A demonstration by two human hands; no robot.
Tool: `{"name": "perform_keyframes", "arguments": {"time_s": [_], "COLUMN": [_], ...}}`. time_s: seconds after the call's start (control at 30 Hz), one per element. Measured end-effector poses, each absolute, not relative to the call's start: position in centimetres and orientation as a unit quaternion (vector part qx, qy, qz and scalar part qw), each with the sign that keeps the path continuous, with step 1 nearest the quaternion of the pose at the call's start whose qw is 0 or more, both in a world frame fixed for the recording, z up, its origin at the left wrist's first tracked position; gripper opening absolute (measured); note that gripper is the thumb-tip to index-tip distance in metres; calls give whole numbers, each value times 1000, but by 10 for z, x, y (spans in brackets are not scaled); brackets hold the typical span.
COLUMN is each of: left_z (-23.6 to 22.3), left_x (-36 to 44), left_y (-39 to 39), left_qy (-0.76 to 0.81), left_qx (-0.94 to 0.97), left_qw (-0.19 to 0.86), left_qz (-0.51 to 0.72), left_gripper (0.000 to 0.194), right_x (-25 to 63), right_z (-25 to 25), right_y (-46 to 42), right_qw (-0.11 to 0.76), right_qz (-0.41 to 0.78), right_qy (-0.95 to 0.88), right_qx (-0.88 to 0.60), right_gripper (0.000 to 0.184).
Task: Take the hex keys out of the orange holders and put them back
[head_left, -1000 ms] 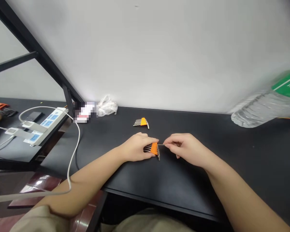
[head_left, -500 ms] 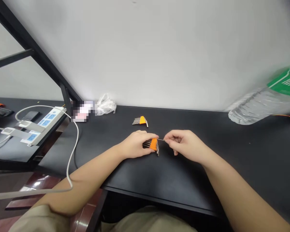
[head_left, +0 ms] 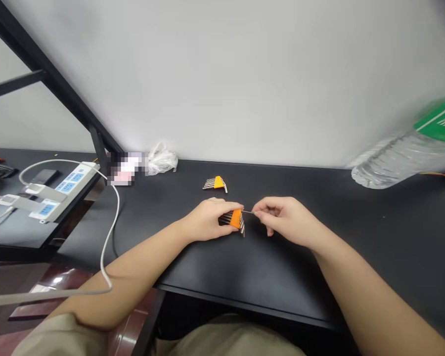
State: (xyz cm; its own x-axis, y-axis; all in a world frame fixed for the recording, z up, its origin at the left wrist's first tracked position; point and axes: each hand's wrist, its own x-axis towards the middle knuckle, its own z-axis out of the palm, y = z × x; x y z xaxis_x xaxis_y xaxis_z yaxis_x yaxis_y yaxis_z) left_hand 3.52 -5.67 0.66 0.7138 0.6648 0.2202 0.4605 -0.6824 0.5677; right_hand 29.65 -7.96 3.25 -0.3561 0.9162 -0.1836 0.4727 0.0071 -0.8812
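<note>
My left hand (head_left: 209, 220) is closed around an orange hex key holder (head_left: 236, 218), thumb on one side and fingers on the other. Several metal hex keys stick out of the holder, their short bent ends toward the right. One thin hex key (head_left: 247, 212) spans the gap from the holder's top corner to my right hand (head_left: 282, 217). Thumb and forefinger of the right hand pinch its far end. Whether its tip still sits inside the holder is hidden by my left fingertips. A second orange hex key set (head_left: 218, 182) lies on the desk beyond my left hand.
On the black desk (head_left: 319, 277), a crumpled plastic bag (head_left: 162, 159) lies by the wall. A large water bottle (head_left: 400, 153) leans at the right. A power strip (head_left: 65, 192) with plugs stands left, and a white cable (head_left: 113, 232) loops over my left forearm.
Both hands keep their grips on the holder and the thin hex key. A touch more of the key shows between them. The whole view has shifted slightly.
</note>
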Motion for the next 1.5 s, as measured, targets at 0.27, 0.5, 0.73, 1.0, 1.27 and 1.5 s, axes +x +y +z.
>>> {"name": "perform_keyframes", "arguments": {"time_s": [0.27,0.5,0.73,1.0,1.27,1.5], "left_z": [5,7,10,7,5,4], "left_x": [35,38,41,43,41,43], "left_y": [-57,-60,-68,-71,-72,-71], "left_qy": [323,301,350,363,371,362], "left_qx": [891,905,881,866,855,868], "left_qw": [236,223,240,264,276,255], "left_qz": [215,201,210,219,236,224], "left_gripper": [51,50,54,55,57,56], "right_x": [297,294,298,303,303,304], "right_z": [34,36,32,24,23,22], "right_y": [-81,-84,-83,-79,-79,-78], "right_qw": [227,226,237,257,269,252], "right_qz": [480,500,518,515,512,505], "right_qy": [-667,-658,-653,-653,-654,-663], "right_qx": [-523,-516,-499,-492,-487,-492], "right_gripper": [17,19,17,18,17,17]}}
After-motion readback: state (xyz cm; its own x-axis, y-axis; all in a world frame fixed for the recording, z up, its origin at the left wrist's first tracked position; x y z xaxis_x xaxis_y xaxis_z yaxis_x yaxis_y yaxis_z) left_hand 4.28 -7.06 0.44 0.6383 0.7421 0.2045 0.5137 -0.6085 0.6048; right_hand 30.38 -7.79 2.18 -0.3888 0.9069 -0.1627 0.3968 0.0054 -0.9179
